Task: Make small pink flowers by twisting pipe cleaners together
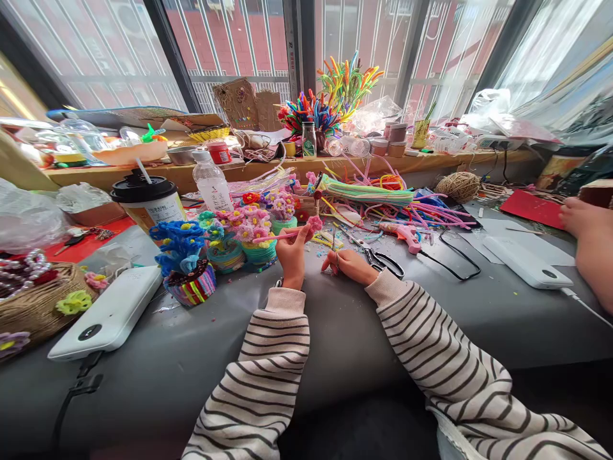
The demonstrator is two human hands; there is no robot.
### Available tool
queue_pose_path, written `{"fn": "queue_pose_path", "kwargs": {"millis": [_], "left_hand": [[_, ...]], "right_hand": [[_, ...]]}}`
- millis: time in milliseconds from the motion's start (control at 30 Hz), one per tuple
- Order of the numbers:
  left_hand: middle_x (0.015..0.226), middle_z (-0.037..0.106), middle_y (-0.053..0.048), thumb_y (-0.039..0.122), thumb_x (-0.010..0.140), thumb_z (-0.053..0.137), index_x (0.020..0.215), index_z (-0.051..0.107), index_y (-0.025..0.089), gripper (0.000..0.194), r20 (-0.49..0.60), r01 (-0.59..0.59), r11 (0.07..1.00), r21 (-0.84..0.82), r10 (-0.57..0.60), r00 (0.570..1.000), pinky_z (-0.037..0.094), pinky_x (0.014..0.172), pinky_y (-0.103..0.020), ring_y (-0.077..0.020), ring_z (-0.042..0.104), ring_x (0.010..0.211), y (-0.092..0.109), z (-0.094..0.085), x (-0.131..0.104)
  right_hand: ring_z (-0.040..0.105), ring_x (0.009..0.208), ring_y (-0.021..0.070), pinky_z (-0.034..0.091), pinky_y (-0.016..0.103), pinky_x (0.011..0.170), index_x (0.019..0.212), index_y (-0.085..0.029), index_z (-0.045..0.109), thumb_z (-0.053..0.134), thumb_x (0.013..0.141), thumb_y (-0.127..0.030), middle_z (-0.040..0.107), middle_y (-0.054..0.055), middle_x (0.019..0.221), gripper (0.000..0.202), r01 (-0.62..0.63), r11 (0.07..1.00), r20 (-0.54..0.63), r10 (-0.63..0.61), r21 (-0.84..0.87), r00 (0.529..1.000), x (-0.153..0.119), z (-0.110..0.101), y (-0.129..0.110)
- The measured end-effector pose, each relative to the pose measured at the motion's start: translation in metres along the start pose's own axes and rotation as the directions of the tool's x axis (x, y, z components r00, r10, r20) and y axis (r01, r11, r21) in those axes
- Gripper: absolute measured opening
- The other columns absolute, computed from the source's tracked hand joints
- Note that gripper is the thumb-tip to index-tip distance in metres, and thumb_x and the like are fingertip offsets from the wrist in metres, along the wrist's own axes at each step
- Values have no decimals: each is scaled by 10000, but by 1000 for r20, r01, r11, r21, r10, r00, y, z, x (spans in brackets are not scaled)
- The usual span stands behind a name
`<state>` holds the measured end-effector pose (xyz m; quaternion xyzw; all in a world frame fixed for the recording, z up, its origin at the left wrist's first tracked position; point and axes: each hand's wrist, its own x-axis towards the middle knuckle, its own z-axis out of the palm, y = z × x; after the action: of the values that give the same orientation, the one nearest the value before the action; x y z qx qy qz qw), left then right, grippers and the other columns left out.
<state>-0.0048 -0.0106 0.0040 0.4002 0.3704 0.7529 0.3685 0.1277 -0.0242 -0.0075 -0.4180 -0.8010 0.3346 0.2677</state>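
One pink fuzzy flower w/ stem pinched in L hand, above gray tabletop, R hand grasping slim metal tool, type unclear, potted blue flowers off to L, pink glue gun off to R

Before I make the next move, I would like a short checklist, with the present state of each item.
1. Left hand grip on the pink flower: ok, holding its stem.
2. Right hand grip on the small metal tool: ok, tool points up.
3. Tool apart from flower: ok, a gap shows.
4. Space around right wrist free: not ok, black-handled scissors lie close by.
5. Glue gun cool: cannot tell; it lies on the table.
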Motion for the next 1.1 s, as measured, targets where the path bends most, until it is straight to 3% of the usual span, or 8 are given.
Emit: {"fn": "queue_pose_path", "kwargs": {"millis": [100, 233, 467, 667, 933, 1100], "left_hand": [[666, 577, 11, 379, 582, 623, 643, 491, 172, 253, -41, -113, 987, 116, 119, 992, 465, 643, -260, -108, 567, 618, 2, -1, -2], [733, 579, -6, 376, 595, 617, 637, 504, 183, 228, -13, -215, 945, 248, 225, 974, 435, 643, -240, -114, 555, 664, 3, -2, -5], [728, 574, -4, 408, 612, 591, 648, 495, 181, 249, -61, -170, 947, 274, 193, 979, 412, 601, -228, -105, 537, 622, 2, 1, -7], [699, 563, -3, 406, 620, 583, 650, 502, 168, 253, -41, -194, 935, 298, 216, 976, 411, 560, -223, -90, 529, 556, 3, 4, -8], [729, 576, -12, 378, 626, 583, 689, 511, 156, 242, 79, -192, 946, 261, 177, 981, 438, 554, -217, -88, 555, 565, -3, 2, -8], [720, 586, -21, 342, 636, 583, 646, 489, 155, 209, 134, -196, 955, 224, 169, 976, 455, 596, -228, -113, 585, 638, -3, 2, -10]], "right_hand": [[440, 464, 81, 331, 217, 517, 669, -137, 658, 156, 708, -669, 442, -5, 459, 732, 9, 1000, 13, -9, 9, 1000, 0, 2, -3], [372, 437, 71, 307, 215, 493, 642, -143, 655, 148, 710, -673, 385, -19, 439, 737, 28, 1000, 39, -29, 13, 999, -1, 7, -9], [360, 434, 65, 300, 209, 479, 655, -131, 651, 145, 712, -673, 380, -21, 455, 743, 15, 996, 29, -17, 89, 999, 2, 13, -15], [348, 429, 59, 289, 209, 479, 627, -120, 638, 183, 715, -666, 374, -24, 456, 716, 16, 991, 6, -17, 135, 1000, 4, 14, -13], [280, 397, 54, 253, 217, 445, 548, -114, 576, 235, 723, -642, 276, -45, 396, 652, 16, 971, -70, 1, 241, 998, 7, 14, -7], [237, 398, 55, 207, 225, 429, 528, -125, 557, 230, 708, -658, 252, -46, 398, 651, 6, 977, -101, 16, 215, 995, 7, 13, -6]]}}
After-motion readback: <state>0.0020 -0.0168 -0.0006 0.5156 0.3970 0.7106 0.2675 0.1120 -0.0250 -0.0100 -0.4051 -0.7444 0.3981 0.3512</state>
